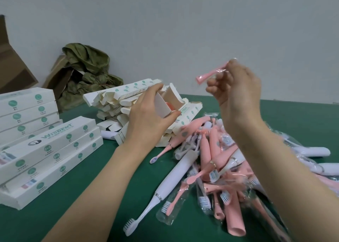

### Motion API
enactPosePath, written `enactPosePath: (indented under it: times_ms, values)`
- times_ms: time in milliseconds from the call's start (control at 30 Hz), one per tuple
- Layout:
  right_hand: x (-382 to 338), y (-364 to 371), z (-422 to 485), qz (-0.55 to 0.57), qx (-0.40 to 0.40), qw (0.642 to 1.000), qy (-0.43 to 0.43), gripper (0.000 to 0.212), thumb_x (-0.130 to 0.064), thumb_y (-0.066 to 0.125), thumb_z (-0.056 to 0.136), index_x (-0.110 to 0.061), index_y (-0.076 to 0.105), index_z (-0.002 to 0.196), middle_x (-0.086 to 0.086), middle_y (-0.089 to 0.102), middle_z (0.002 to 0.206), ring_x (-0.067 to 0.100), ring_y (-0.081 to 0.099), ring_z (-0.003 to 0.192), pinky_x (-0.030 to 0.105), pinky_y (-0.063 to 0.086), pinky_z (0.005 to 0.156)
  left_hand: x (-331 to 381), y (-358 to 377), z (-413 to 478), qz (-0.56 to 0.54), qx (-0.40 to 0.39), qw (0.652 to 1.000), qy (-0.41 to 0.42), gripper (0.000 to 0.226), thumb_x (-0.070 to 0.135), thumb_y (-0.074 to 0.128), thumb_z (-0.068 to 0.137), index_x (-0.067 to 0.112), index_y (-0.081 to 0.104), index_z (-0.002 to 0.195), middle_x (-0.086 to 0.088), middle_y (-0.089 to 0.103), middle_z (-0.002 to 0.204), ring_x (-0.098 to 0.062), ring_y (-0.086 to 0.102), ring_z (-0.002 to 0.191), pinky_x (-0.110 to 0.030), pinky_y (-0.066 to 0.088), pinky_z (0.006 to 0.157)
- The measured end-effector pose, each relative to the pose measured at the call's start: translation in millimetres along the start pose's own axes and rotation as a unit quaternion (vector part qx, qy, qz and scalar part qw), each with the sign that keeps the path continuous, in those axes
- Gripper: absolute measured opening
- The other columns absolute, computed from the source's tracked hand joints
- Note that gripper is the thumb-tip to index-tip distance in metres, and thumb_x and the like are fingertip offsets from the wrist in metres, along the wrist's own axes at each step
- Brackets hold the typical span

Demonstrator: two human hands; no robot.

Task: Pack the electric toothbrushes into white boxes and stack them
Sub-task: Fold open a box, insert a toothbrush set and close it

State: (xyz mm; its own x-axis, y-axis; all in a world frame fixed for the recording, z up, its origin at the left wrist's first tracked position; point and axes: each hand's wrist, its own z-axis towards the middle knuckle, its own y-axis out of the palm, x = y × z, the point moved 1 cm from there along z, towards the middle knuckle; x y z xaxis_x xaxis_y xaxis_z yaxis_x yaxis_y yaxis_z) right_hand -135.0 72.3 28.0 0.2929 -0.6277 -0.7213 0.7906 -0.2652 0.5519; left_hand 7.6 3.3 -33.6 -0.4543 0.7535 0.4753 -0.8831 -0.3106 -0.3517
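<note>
Right hand pinches wrapped pink brush head; judged light, stiff, film slippery, grip mid-stem; left hand holds open white box.

The green table carries closed white boxes stacked in rows to the left of the left hand, a heap of open cartons just beyond and under that hand, and, beneath the right hand, a tangle of pink and white toothbrushes — many bagged.
</note>
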Motion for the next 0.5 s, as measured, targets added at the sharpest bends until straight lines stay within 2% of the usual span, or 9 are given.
enactPosePath:
  times_ms: [100,167,267,400,500]
  values:
    - [17,19,-20,0.027,-0.087,0.989,0.114,0.026,-0.008,0.038,0.099,-0.003,0.048,0.075,0.001,0.055,0.046,0.012,0.058,0.042,0.019,0.048,0.042,2,3,-1,-0.027,-0.021,0.999,-0.018,0.066,0.032,0.081,0.067,0.016,0.055,0.126,0.003,0.063,0.116,-0.011,0.055,0.104,-0.015,0.039,0.089]
    - [30,23,-26,-0.013,-0.099,0.984,0.148,0.021,-0.009,0.037,0.100,-0.001,0.048,0.085,0.002,0.059,0.049,0.016,0.063,0.048,0.021,0.054,0.049,4,4,-2,-0.042,-0.025,0.998,-0.040,0.063,0.031,0.076,0.066,0.022,0.055,0.125,0.006,0.066,0.108,-0.012,0.059,0.100,-0.011,0.042,0.085]
    - [39,13,-19,-0.060,-0.052,0.990,0.115,0.022,-0.013,0.034,0.102,-0.005,0.046,0.086,0.000,0.063,0.053,0.017,0.066,0.056,0.026,0.058,0.062,6,5,-4,-0.017,-0.016,1.000,-0.004,0.063,0.022,0.081,0.067,0.015,0.055,0.123,0.008,0.062,0.108,-0.009,0.055,0.099,-0.002,0.033,0.082]
    - [40,-1,-13,-0.122,-0.015,0.992,0.037,0.015,-0.012,0.037,0.101,-0.009,0.045,0.088,0.005,0.065,0.072,0.013,0.068,0.063,0.025,0.056,0.060,7,6,-6,0.007,-0.030,0.999,0.022,0.069,0.025,0.084,0.066,0.011,0.054,0.126,0.000,0.061,0.120,-0.015,0.054,0.110,-0.015,0.033,0.092]
    - [41,-7,-10,-0.206,-0.027,0.978,-0.018,0.013,-0.009,0.042,0.098,-0.015,0.049,0.089,-0.002,0.066,0.068,0.014,0.067,0.062,0.035,0.057,0.068,8,6,-6,0.002,-0.033,0.999,0.021,0.070,0.026,0.084,0.066,0.011,0.053,0.127,-0.001,0.062,0.122,-0.017,0.055,0.112,-0.022,0.037,0.095]
